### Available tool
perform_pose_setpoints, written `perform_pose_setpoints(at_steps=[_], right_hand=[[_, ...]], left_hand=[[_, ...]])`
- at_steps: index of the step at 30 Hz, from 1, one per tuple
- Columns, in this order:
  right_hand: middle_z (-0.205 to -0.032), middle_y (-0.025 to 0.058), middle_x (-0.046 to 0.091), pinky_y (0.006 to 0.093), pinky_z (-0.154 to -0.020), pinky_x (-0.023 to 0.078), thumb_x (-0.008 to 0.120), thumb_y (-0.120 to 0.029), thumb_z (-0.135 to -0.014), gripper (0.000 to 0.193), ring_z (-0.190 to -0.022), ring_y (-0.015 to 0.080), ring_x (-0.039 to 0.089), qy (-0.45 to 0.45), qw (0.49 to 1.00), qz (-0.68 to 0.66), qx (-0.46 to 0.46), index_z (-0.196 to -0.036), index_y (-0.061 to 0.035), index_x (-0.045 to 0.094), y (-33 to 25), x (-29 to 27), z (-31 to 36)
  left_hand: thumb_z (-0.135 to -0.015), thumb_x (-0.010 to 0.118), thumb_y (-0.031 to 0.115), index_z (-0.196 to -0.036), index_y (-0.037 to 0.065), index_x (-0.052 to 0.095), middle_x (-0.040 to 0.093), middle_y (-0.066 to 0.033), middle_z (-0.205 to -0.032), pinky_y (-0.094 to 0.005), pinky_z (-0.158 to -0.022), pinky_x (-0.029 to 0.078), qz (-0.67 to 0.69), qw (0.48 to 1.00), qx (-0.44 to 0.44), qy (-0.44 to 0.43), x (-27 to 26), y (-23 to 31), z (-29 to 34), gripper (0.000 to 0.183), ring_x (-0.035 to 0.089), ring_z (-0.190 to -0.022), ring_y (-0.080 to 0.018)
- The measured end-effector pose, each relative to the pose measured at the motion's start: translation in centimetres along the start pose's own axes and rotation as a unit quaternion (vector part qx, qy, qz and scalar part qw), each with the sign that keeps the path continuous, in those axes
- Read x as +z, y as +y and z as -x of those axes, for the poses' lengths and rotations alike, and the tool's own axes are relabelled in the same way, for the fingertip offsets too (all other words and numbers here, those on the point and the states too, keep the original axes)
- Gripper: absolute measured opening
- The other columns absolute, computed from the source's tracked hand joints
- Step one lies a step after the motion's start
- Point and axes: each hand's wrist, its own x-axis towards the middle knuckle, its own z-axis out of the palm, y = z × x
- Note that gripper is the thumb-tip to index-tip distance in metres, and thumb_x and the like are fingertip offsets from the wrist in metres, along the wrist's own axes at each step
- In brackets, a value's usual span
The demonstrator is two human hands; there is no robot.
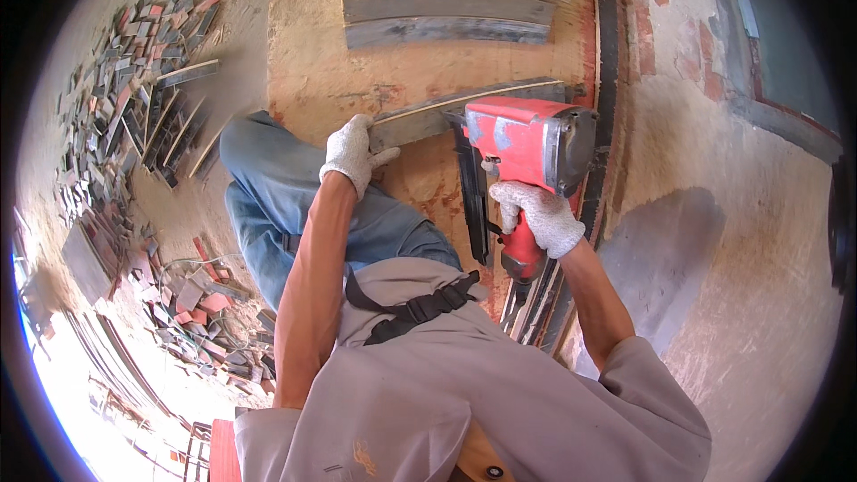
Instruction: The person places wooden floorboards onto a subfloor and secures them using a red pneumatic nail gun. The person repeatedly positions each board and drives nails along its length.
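While the grey wooden strip lies slantwise over a brown surface in front of the person, its left end sits at the gloved left grip, which looks closed around it. The right grip, gloved too, is wrapped around the handle of a red nail gun, whose body hangs over the strip's right-hand part. The step in hand seems to be lining the tool up with the strip; the next move would call for a steady left hold, fingers kept clear of the nose, and the nose set square before the trigger is pressed.

The nail gun covers part of the strip, so whether its nose touches the wood cannot be told, and the right forefinger's place at the trigger is unclear. What lies beneath the strip is hidden. A black magazine runs from the tool toward the lap.

Farther out, a row of grey boards lies beyond the strip, cut off by the upper edge. To the left, a heap of offcuts is too jumbled to count, and glare washes out the lower left corner.
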Motion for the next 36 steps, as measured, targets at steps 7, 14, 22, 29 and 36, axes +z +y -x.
perform_pose_setpoints(at_steps=[7, 14, 22, 29, 36], right_hand=[[-0.057, 0.0052, 0.060, 0.0296, -0.051, 0.045, 0.067, -0.019, -0.094, 0.019, -0.049, 0.0149, 0.057, -0.019, 0.999, 0.033, 0.000, -0.088, -0.0014, 0.070, -0.2, 0.6, -0.6], [-0.059, 0.0054, 0.060, 0.0299, -0.050, 0.044, 0.067, -0.018, -0.095, 0.018, -0.049, 0.0150, 0.056, -0.058, 0.996, 0.071, -0.003, -0.088, -0.0017, 0.070, 0.5, 0.3, -0.6], [-0.059, 0.0020, 0.060, 0.0298, -0.049, 0.043, 0.070, -0.019, -0.094, 0.016, -0.049, 0.0115, 0.055, -0.069, 0.994, 0.082, -0.005, -0.096, -0.0036, 0.070, 0.9, 2.6, -1.3], [-0.057, 0.0032, 0.057, 0.0307, -0.050, 0.045, 0.070, -0.015, -0.094, 0.023, -0.049, 0.0127, 0.055, -0.058, 0.996, 0.068, -0.013, -0.111, -0.0011, 0.068, -0.7, 2.9, 0.0], [-0.060, 0.0008, 0.062, 0.0316, -0.049, 0.043, 0.073, -0.028, -0.094, 0.024, -0.048, 0.0111, 0.055, -0.078, 0.985, 0.155, -0.021, -0.083, -0.0067, 0.068, 2.1, 3.3, -1.8]], left_hand=[[-0.098, 0.054, 0.016, -0.106, -0.006, 0.064, 0.059, -0.0166, -0.107, -0.0416, -0.072, 0.066, -0.010, 1.000, 0.005, 0.027, 0.8, 0.3, 0.7, 0.026, 0.064, -0.093, -0.0300], [-0.097, 0.055, 0.018, -0.106, -0.006, 0.066, 0.063, -0.0167, -0.106, -0.0413, -0.070, 0.066, -0.070, 0.996, 0.052, -0.002, 0.1, 0.1, 0.5, 0.028, 0.066, -0.092, -0.0299], [-0.098, 0.055, 0.015, -0.106, -0.006, 0.064, 0.059, -0.0146, -0.095, -0.0383, -0.070, 0.066, -0.017, 1.000, 0.003, 0.012, 0.6, 0.4, 0.8, 0.024, 0.064, -0.083, -0.0255], [-0.098, 0.056, 0.016, -0.106, -0.006, 0.064, 0.060, -0.0148, -0.097, -0.0377, -0.070, 0.066, 0.003, 1.000, 0.002, 0.021, 0.6, 0.4, 1.1, 0.025, 0.064, -0.084, -0.0241], [-0.095, 0.062, 0.008, -0.107, -0.003, 0.067, 0.070, -0.0143, -0.104, -0.0377, -0.072, 0.064, -0.414, 0.887, 0.197, -0.052, -0.6, -0.3, 0.8, 0.017, 0.070, -0.088, -0.0230]])
